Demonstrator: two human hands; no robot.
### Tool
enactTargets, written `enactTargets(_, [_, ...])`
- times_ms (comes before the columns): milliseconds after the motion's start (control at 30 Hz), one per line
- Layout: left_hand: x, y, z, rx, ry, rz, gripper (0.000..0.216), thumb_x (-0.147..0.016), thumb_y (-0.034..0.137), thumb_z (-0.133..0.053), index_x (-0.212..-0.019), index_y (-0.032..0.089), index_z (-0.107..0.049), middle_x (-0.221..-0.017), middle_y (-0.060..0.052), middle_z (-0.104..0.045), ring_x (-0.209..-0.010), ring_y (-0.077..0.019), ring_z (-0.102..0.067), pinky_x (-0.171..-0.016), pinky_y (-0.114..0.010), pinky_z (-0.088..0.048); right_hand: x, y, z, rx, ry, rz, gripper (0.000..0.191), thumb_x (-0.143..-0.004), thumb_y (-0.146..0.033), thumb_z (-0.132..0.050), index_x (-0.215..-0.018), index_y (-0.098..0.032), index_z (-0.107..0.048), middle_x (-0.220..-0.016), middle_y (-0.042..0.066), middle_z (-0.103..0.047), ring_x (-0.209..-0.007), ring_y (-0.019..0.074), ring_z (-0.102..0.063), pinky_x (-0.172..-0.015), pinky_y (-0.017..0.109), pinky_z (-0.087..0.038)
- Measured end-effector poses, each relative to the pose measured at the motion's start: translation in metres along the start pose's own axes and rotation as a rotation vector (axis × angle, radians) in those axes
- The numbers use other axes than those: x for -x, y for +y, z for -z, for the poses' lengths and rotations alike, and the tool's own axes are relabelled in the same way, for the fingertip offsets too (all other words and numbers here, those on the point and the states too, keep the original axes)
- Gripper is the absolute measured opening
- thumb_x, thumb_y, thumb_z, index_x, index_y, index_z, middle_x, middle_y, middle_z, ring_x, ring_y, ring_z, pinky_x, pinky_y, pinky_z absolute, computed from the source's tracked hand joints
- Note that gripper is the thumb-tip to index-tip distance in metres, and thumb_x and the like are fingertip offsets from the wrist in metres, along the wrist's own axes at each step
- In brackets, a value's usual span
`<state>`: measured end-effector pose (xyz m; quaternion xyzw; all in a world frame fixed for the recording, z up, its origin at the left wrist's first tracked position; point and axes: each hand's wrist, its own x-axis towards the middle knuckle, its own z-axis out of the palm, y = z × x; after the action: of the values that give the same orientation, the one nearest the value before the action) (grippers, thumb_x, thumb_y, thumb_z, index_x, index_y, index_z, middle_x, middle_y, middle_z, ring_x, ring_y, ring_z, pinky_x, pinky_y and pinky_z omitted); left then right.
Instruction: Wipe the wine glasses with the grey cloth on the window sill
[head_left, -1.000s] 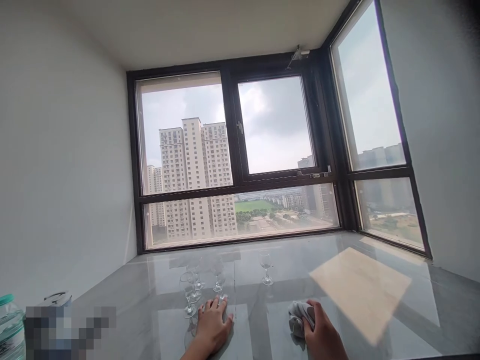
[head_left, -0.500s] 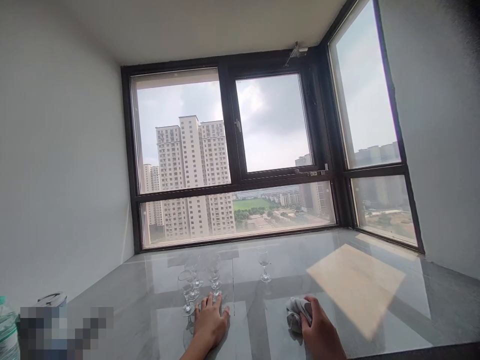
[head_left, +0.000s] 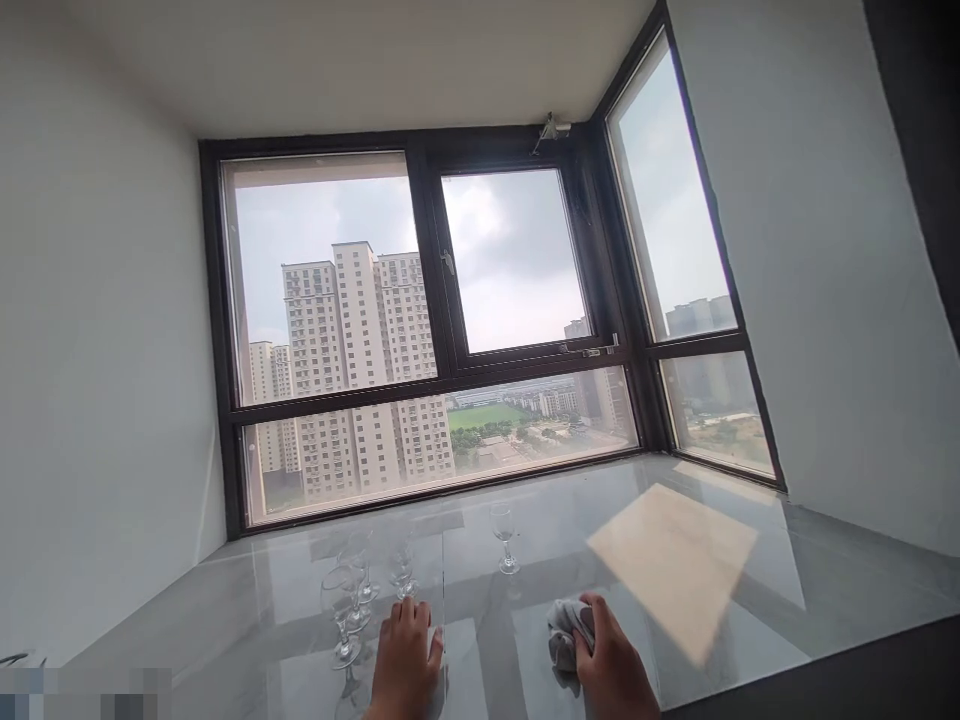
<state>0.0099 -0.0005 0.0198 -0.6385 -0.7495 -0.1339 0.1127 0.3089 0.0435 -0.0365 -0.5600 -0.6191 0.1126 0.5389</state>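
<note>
A crumpled grey-and-white cloth [head_left: 568, 625] is bunched in my right hand [head_left: 615, 660], just above or on the glossy grey sill [head_left: 495, 640]. My left hand [head_left: 405, 655] is palm down, fingers forward and thumb apart, with nothing seen in it. Just beyond its fingertips stands a clear stemmed glass [head_left: 403, 572]; whether they touch its foot I cannot tell. To the left, several more stemmed glasses are clustered, the nearest glass [head_left: 343, 615] among them. A single stemmed glass [head_left: 506, 545] stands apart, farther back between my hands.
Dark-framed windows [head_left: 442, 395] rise behind the sill and at its right side. A bright patch of sunlight [head_left: 675, 570] lies on the stone to the right. White walls [head_left: 97, 350] close in both sides. A blurred-out patch [head_left: 82, 695] covers the lower left corner.
The view has turned, so the scene sits farther left, and the bottle at the lower left has left the frame. My left hand's fingers are more bent. My right hand still holds the cloth.
</note>
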Motion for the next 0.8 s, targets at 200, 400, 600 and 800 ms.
enactTargets(200, [-0.033,0.067,-0.013,0.152,-0.165,-0.205,0.052,-0.091,0.037,-0.044,-0.141,0.025,-0.056,-0.153,-0.009,-0.049,-0.142,-0.0288,-0.041,-0.119,-0.042,-0.029,0.001,-0.006,0.006,0.017,-0.016,-0.019,0.031,-0.083,-0.026,-0.05,-0.113,-0.027,-0.057,-0.116,0.009,-0.074,-0.101,0.0236,-0.073,-0.08,0.031,-0.055])
enactTargets(400, [-0.083,0.111,-0.032,0.174,-0.25,-0.208,0.064,-0.093,0.047,-0.044,-0.155,0.031,-0.042,-0.17,-0.007,-0.025,-0.152,-0.0353,-0.03,-0.125,-0.053,-0.017,-0.002,0.001,0.003,0.018,0.004,0.032,0.034,-0.079,-0.02,-0.057,-0.112,-0.026,-0.059,-0.114,0.009,-0.075,-0.104,0.0245,-0.074,-0.086,0.03,-0.055])
enactTargets(600, [-0.102,0.121,-0.037,0.209,-0.298,-0.218,0.06,-0.094,0.046,-0.042,-0.151,0.027,-0.049,-0.163,-0.008,-0.041,-0.149,-0.032,-0.037,-0.122,-0.053,-0.025,-0.001,0.004,-0.003,0.042,0.036,0.048,0.033,-0.084,-0.015,-0.051,-0.113,-0.027,-0.058,-0.112,0.008,-0.074,-0.103,0.0219,-0.073,-0.082,0.027,-0.054])
enactTargets(800, [-0.082,0.11,-0.028,0.198,-0.271,-0.267,0.057,-0.09,0.047,-0.044,-0.144,0.031,-0.057,-0.156,-0.002,-0.052,-0.146,-0.029,-0.04,-0.123,-0.051,-0.022,0.001,0.001,0.003,0.051,-0.004,0.034,0.032,-0.084,-0.019,-0.053,-0.113,-0.027,-0.059,-0.114,0.007,-0.074,-0.101,0.0224,-0.074,-0.082,0.027,-0.054])
